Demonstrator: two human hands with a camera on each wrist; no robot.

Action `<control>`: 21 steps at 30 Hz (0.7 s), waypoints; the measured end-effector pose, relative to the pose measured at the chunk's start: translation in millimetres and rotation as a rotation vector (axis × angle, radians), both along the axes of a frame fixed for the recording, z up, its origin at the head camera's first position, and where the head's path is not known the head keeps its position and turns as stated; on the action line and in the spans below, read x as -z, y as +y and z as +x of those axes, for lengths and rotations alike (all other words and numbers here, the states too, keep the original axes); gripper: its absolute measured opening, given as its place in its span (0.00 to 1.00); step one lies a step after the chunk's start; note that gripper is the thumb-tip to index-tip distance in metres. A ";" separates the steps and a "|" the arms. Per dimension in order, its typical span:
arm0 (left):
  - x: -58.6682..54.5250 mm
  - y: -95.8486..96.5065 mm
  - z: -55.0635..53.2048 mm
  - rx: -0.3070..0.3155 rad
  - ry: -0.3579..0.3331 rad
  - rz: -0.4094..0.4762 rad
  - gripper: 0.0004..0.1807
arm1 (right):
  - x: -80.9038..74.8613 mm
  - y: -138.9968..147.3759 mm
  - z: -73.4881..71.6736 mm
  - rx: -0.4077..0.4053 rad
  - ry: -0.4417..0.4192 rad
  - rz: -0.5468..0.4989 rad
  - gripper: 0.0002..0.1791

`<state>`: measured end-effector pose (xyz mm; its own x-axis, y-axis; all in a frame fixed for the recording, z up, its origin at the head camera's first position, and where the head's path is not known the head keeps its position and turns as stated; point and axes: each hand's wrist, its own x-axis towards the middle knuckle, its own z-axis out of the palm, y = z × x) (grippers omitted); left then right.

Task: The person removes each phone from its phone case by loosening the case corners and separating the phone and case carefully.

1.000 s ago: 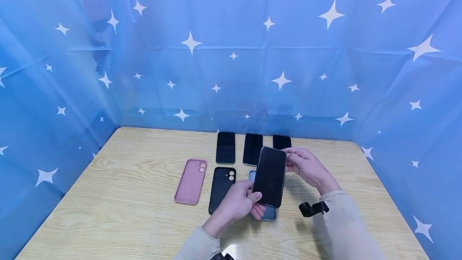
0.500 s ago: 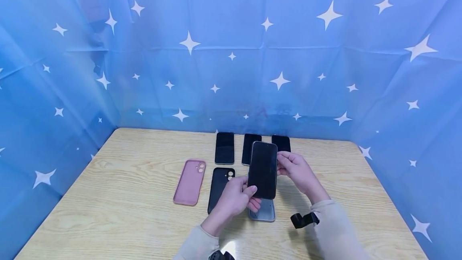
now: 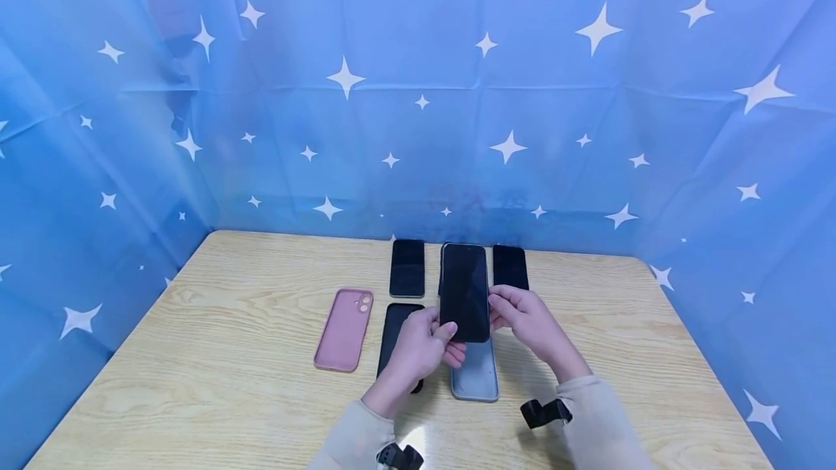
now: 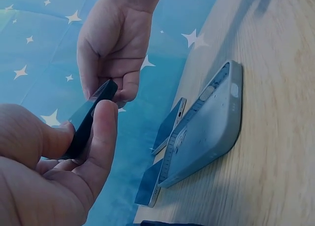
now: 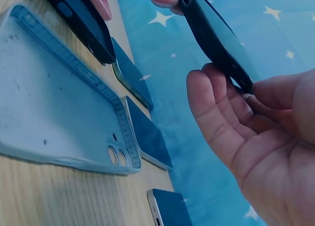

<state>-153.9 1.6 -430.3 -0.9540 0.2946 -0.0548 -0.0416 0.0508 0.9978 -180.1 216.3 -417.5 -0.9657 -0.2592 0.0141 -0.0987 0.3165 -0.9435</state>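
Note:
Both hands hold a smartphone above the table, its dark screen facing up toward the head camera. The left hand pinches its lower left corner, thumb on the screen side and fingers behind. At its right edge, the right hand grips with thumb and fingers. The phone's sides look black in the right wrist view. Below it lies a light blue phone case, hollow side up, partly covered by the phone. A black phone case lies left of that, partly behind the left hand.
Farther left is a pink phone case. At the table's back edge lie a left phone and a right phone; a middle phone is mostly hidden in the head view. A starry blue curtain hangs behind the table.
Both hands have carried the phone left and away from the body, off most of the light blue case. Its tilt has straightened, and it now covers the middle back phone.

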 end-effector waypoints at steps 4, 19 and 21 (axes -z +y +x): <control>-0.3 -1.9 -2.0 -0.019 -0.018 -0.006 0.06 | 0.7 -2.8 3.1 -0.019 0.040 0.037 0.16; 1.1 -2.5 -10.3 -0.083 0.051 -0.067 0.07 | 4.0 -7.5 13.4 -0.123 0.070 0.078 0.19; 0.7 -2.4 -9.9 -0.087 0.049 -0.077 0.07 | 3.1 -8.8 14.8 -0.125 0.073 0.094 0.19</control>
